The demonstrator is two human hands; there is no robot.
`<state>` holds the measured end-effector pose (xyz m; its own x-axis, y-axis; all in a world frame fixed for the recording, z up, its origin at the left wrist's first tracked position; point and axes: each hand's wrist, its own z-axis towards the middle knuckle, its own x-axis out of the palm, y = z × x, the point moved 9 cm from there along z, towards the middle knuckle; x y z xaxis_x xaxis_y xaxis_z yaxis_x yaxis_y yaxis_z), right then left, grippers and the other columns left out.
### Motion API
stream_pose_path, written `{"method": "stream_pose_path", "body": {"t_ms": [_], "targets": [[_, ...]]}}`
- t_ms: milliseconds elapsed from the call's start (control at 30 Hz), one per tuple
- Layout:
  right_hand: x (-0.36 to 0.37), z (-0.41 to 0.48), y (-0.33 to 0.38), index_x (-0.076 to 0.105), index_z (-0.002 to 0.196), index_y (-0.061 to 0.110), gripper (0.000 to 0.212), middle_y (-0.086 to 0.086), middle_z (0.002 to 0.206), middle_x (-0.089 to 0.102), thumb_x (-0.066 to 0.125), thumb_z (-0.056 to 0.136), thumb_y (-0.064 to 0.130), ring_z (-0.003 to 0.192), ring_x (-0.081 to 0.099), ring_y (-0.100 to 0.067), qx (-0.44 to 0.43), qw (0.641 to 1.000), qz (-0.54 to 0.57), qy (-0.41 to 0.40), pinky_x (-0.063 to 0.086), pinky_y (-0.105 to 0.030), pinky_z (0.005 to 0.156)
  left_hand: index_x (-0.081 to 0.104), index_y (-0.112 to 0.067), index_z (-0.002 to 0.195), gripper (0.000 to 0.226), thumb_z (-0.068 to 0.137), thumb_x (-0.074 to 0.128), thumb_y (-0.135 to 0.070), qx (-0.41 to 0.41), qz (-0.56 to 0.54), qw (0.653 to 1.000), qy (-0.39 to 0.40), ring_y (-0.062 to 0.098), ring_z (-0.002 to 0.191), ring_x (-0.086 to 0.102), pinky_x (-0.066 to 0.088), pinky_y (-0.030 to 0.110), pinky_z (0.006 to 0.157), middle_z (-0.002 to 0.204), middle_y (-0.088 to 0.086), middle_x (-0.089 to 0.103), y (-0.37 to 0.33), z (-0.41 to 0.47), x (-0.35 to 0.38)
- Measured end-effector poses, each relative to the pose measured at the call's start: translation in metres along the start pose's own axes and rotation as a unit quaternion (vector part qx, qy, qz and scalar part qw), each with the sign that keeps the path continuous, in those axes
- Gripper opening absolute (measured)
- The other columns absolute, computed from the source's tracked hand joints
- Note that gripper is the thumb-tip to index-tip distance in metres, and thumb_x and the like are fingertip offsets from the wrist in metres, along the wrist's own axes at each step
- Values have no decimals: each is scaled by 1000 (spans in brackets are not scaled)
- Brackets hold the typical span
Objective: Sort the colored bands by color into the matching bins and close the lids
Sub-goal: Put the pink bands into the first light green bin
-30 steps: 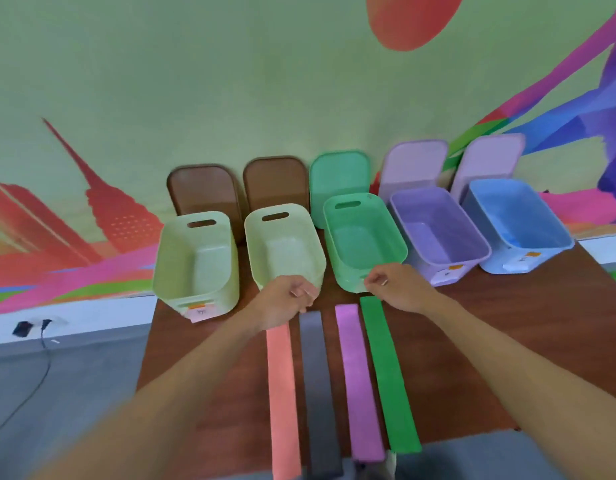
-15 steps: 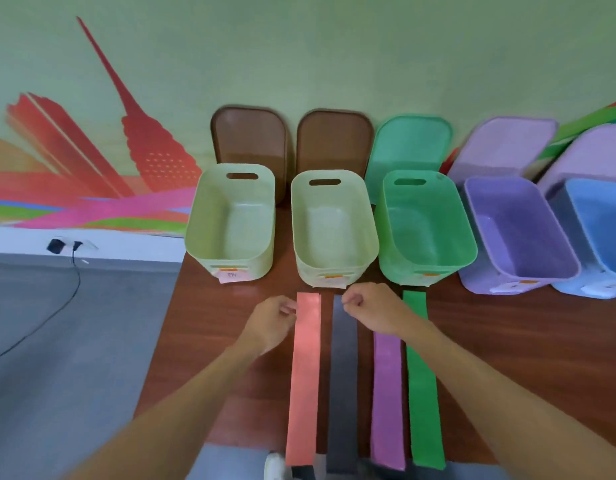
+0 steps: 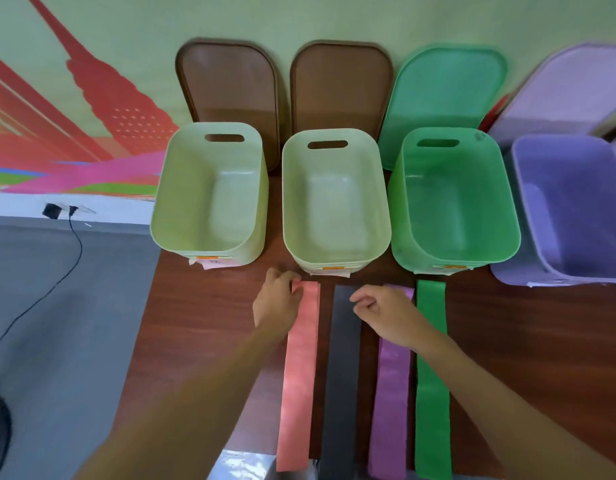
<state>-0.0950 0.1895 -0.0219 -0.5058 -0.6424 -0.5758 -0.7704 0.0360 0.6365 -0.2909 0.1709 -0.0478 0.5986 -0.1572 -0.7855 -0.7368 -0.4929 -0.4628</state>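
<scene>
Salmon band (image 3: pixel 299 368), lower centre, is pinched at its top corner by your left hand (image 3: pixel 277 304); your right hand (image 3: pixel 386 315) curls over the black band (image 3: pixel 343 375), grip unclear. First pick looks underway; next, lift it clear.

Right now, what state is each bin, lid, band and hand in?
Left pale bin, open, empty.
Middle pale bin, open, empty.
Green bin, open, empty.
Purple bin, open, partly cropped.
Left brown lid, off, leaning on wall.
Right brown lid, same.
Green lid, same.
Lilac lid, same.
Salmon band, flat, far corner pinched by left hand.
Black band, flat.
Purple band, flat, partly under right hand.
Green band, flat, untouched.
Right hand, fingers curled, grip unclear.
</scene>
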Motion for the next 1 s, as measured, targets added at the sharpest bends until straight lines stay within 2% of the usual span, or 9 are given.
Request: {"method": "stream_pose_path", "body": {"t_ms": [100, 200, 400, 533, 600, 667, 833, 1000], "targets": [[3, 1, -3, 65, 115, 15, 24, 2, 107, 69, 57, 93, 18, 92, 61, -4, 0, 1000, 1, -1, 43, -7, 79, 64, -22, 99, 12, 88, 60, -25, -1, -19, 999, -26, 22, 92, 59, 48, 32, 70, 110, -3, 50, 1, -2, -4], [9, 6, 0, 66, 113, 15, 23, 3, 105, 69, 57, 92, 18, 92, 61, -4, -4, 1000, 1, -11, 39, -2, 72, 63, -16, 87, 6, 83, 65, -14, 28, -60, 997, -30, 21, 82, 60, 50, 34, 68, 99, -2, 54, 0, -6, -8], [32, 26, 26, 65, 112, 18, 23, 2, 101, 72, 55, 91, 20, 96, 66, -17, -15, 998, -52, -35, 52, -31, 83, 61, -17, 81, 12, 80, 68, -8, 49, -137, 989, -4, 8, 65, 54, 47, 24, 65, 74, -5, 62, 12, -13, -28], [44, 31, 49, 55, 126, 19, 35, -1, 120, 64, 48, 93, 22, 107, 63, -24, -46, 984, -154, -82, 51, -37, 83, 68, -15, 102, 21, 83, 63, -7, 78, -86, 993, 33, 9, 71, 52, 39, 15, 68, 82, -6, 60, 16, -18, -40], [52, 35, 53, 46, 136, 18, 43, -4, 131, 57, 46, 93, 24, 114, 59, -26, -43, 975, -201, -82, 50, -39, 87, 70, -15, 103, 22, 83, 61, -8, 81, -55, 995, 35, 13, 77, 56, 42, 20, 73, 86, -4, 63, 22, -20, -47], [59, 38, 54, 45, 136, 16, 42, -6, 134, 52, 44, 95, 24, 116, 57, -27, -33, 971, -224, -76, 50, -40, 87, 71, -17, 97, 19, 83, 61, -9, 72, -52, 996, 26, 14, 78, 57, 44, 23, 73, 85, -3, 65, 28, -22, -56], [61, 34, 58, 54, 127, 15, 34, -6, 123, 58, 46, 95, 20, 107, 62, -26, -30, 962, -244, -123, 53, -38, 79, 69, -18, 90, 10, 84, 63, -13, 59, -71, 996, 3, 8, 71, 54, 36, 14, 66, 74, -11, 58, 41, -30, -78], [55, 27, 60, 61, 116, 15, 25, -5, 109, 65, 46, 96, 19, 95, 66, -25, -37, 951, -254, -171, 53, -36, 72, 69, -18, 86, 9, 84, 63, -12, 54, -94, 994, -9, 5, 72, 56, 38, 5, 61, 82, -5, 66, 46, -38, -94]]}}
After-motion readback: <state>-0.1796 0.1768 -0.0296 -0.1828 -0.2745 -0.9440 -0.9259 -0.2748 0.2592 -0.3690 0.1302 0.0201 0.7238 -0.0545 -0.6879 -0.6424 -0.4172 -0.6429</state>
